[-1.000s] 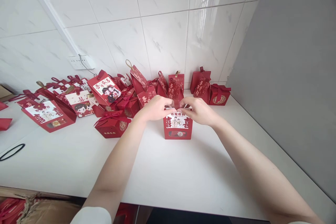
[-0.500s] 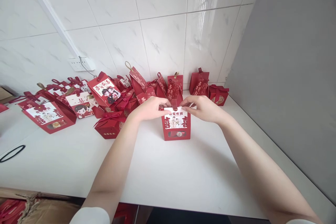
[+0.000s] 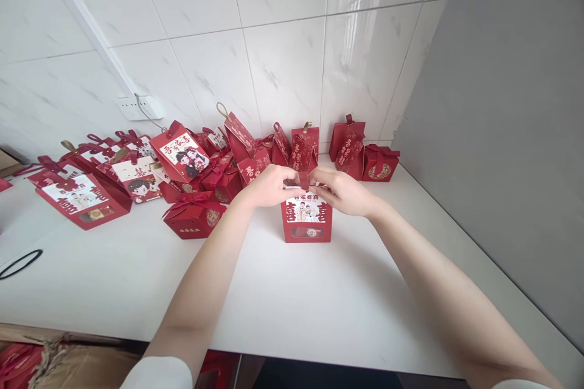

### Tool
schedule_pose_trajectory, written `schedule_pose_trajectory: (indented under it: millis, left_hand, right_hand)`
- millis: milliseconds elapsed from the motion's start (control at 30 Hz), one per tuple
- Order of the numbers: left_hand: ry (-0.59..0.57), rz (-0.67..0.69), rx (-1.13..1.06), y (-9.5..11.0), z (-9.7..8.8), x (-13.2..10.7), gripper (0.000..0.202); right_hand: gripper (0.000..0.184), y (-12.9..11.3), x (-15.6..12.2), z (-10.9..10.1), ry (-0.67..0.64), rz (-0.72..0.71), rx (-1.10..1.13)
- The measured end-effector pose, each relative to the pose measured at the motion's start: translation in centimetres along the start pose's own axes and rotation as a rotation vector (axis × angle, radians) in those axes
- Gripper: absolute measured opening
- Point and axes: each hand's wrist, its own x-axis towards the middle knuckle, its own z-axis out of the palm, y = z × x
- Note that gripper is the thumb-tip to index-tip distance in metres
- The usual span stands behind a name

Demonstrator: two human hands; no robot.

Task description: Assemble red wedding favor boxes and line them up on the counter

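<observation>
A red gift box [image 3: 307, 231] stands upright on the white table, its front printed with a cartoon wedding couple above a small window. My left hand [image 3: 272, 186] pinches the box's top edge from the left, thumb toward me. From the right, my right hand [image 3: 343, 192] closes its fingers at the same top edge, beside the red ribbon loop [image 3: 303, 180] that sticks up between both hands. The fingertips partly cover the upper edge of the front.
Along the tiled wall stand several similar boxes, among them a bow-tied red box [image 3: 194, 216], a tilted box with a couple print [image 3: 185, 155] and a small bowed box [image 3: 381, 165]. A black loop [image 3: 20, 264] lies left. A grey panel [image 3: 506, 134] borders the right side.
My right hand has moved left along the box top, closer to the ribbon loop and my left hand. The box stays in place; the view has shifted slightly.
</observation>
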Motion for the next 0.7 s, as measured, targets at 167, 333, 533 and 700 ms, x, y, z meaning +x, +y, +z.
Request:
schedule_pose_trajectory:
  millis: [167, 333, 533, 700]
  left_hand:
    - [0.036, -0.013, 0.013, 0.1, -0.1, -0.1, 0.022]
    - [0.142, -0.005, -0.044, 0.4, -0.2, -0.2, 0.019]
    - [0.2, -0.032, 0.091, 0.3, -0.4, -0.4, 0.022]
    - [0.084, 0.002, 0.018, 0.2, -0.8, -0.6, 0.017]
  right_hand:
    - [0.018, -0.3, -0.3, -0.9, 0.021, 0.031, -0.072]
    - [0.018, -0.9, -0.8, -2.0, 0.083, 0.058, -0.173]
    - [0.025, -1.4, -0.9, -2.2, 0.065, 0.071, -0.225]
    - [0.02, -1.4, -0.8, -2.1, 0.019, 0.079, -0.094]
